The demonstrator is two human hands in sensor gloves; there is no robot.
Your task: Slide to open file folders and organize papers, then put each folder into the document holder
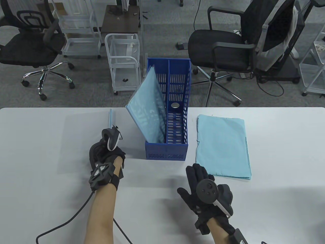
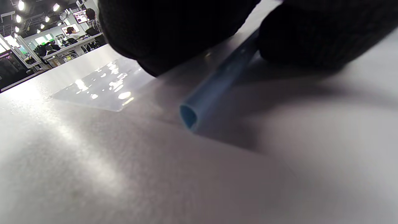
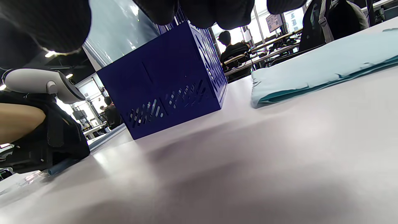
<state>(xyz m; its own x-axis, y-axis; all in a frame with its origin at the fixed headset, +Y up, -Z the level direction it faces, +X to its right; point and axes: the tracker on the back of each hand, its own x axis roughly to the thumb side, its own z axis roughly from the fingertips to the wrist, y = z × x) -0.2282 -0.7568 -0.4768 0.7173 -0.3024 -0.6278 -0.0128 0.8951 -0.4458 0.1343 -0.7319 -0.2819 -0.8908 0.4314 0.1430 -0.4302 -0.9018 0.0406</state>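
Left hand (image 1: 106, 157) rests on the tabletop (image 1: 50, 142) left of centre, fingers curled round a thin blue slide bar (image 2: 214, 90) that lies flat and points toward the far edge. A clear sheet (image 2: 99, 87) lies beside it. The blue holder (image 1: 175, 111) stands at centre near the far edge; one folder (image 1: 147, 106) leans in its left compartment. Right hand (image 1: 205, 193) hovers near the front edge, fingers straight, holding nothing. A paper stack (image 1: 222, 147) lies right of the holder.
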